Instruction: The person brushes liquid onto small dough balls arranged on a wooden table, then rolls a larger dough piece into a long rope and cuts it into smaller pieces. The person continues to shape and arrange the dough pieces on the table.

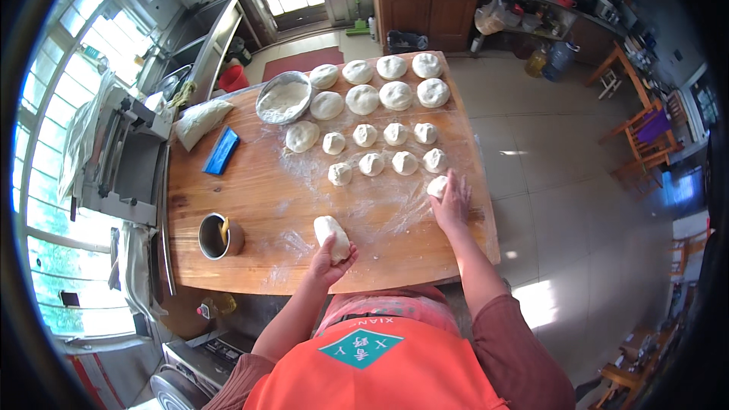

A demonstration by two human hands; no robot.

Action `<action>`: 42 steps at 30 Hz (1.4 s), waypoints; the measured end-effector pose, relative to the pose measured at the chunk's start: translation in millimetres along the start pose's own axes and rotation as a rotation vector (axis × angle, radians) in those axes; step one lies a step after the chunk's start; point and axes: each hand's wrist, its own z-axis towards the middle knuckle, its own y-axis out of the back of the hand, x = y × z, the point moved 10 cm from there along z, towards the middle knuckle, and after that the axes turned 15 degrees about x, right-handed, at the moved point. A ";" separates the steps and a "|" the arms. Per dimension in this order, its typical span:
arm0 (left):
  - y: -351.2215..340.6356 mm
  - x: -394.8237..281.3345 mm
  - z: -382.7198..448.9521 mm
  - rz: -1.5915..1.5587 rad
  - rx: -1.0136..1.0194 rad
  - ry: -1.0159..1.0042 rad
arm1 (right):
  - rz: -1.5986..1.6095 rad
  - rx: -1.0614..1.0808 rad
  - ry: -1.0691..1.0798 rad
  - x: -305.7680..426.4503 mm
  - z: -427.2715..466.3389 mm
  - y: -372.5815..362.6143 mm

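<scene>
My left hand [335,258] grips a thick oblong piece of dough [331,233] near the front edge of the wooden table [250,205]. At the right side, my right hand [454,200] rests against a small dough ball [437,187], its fingers spread along the ball's right side; whether it grips the ball I cannot tell. Beyond that hand lie two rows of small dough balls [404,163]. Farther back are larger, flattened dough rounds [363,99]. A metal bowl of flour [283,98] stands at the left of these rounds. Flour is smeared over the middle of the tabletop.
On the table's left are a metal cup [221,236] with a yellowish utensil inside, a blue-handled dough scraper [221,150] and a white bag [203,122]. A grey rolling machine [128,154] stands against the left edge. Tiled floor [547,193] lies to the right.
</scene>
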 end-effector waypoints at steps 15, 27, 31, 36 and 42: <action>-47.0 12.5 -40.7 0.666 0.232 0.201 | 1.833 1.489 -0.402 174.2 -154.8 -101.2; -85.4 -24.9 -15.8 0.846 0.290 -0.534 | 1.370 1.445 0.254 212.0 -133.7 -64.8; -76.8 -40.5 -7.8 0.805 0.270 -0.545 | 1.538 1.411 0.156 201.5 -129.9 -46.4; -23.0 -80.9 -0.2 0.795 0.089 -0.508 | 1.569 1.172 0.311 185.9 -77.4 28.8; -56.1 -60.1 -7.2 0.863 0.137 -0.429 | 0.363 0.166 0.169 53.4 -5.4 -62.4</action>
